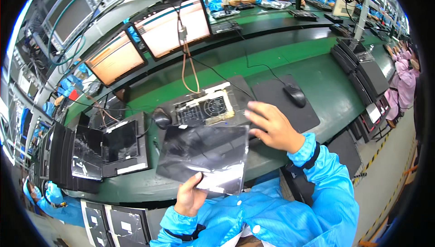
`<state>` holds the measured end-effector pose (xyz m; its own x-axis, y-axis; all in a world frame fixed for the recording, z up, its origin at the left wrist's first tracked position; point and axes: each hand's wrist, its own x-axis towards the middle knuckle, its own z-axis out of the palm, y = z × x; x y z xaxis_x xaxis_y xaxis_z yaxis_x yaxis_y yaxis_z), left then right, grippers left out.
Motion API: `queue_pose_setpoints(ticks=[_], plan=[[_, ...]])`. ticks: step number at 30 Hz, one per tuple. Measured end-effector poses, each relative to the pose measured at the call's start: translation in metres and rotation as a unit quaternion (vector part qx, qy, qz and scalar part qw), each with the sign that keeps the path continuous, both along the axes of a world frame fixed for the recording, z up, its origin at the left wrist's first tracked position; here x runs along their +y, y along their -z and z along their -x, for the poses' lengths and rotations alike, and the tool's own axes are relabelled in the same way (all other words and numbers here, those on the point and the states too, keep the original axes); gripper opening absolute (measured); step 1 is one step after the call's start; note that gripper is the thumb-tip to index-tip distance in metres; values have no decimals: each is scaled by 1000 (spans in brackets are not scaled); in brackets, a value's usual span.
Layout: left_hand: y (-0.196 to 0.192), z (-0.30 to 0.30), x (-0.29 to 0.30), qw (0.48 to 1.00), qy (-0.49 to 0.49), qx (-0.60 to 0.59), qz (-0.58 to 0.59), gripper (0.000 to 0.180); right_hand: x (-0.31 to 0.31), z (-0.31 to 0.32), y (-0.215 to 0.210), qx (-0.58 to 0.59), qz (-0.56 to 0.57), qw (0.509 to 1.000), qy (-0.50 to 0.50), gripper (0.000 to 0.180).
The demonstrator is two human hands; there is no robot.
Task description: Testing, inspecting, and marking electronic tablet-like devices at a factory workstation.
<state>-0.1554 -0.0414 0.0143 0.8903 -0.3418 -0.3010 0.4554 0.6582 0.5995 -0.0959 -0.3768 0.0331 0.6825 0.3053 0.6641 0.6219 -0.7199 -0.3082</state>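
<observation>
My left hand (190, 197) grips the near edge of a thin, dark, glossy screen panel (204, 152), thumb on top of it. The panel looks covered in clear film, and light glares off its near part. It is tilted over the front edge of the green bench. Close to its far right corner is my right hand (274, 127), fingers spread and holding nothing. Just beyond the panel lies a test fixture (206, 109) with a black patterned plate and pale tape around it, on a grey mat.
Black mice (295, 96) (161, 118) lie either side of the fixture, the right one on a dark mouse pad (272, 94). At left are more dark panels (120, 142) and black trays (59, 156). Monitors (176, 27) stand behind; dark trays (371, 78) are stacked right. Co-workers sit across.
</observation>
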Motion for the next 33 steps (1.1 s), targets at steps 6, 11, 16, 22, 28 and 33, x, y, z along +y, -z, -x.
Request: queue_pose_setpoints(ticks=[6, 11, 16, 22, 28, 33], plan=[[25, 28, 69, 975, -197, -103, -11, 46, 0, -10, 27, 67, 145, 986, -35, 30], [38, 22, 95, 971, -186, -123, 90, 34, 73, 20, 15, 235, -201, 945, -103, 23], [40, 17, 93, 974, -192, -88, 87, 33, 138, 22, -4, 145, -191, 957, -159, 21], [35, 21, 93, 975, -188, -94, 70, 35, 153, 20, -10, 132, -174, 964, -153, 16], [41, 22, 93, 974, -181, -113, 70, 36, 150, 22, -4, 147, -163, 962, -165, 16], [42, 21, 95, 982, -156, -104, 18, 37, 136, 16, -5, 155, -60, 965, -202, 18]])
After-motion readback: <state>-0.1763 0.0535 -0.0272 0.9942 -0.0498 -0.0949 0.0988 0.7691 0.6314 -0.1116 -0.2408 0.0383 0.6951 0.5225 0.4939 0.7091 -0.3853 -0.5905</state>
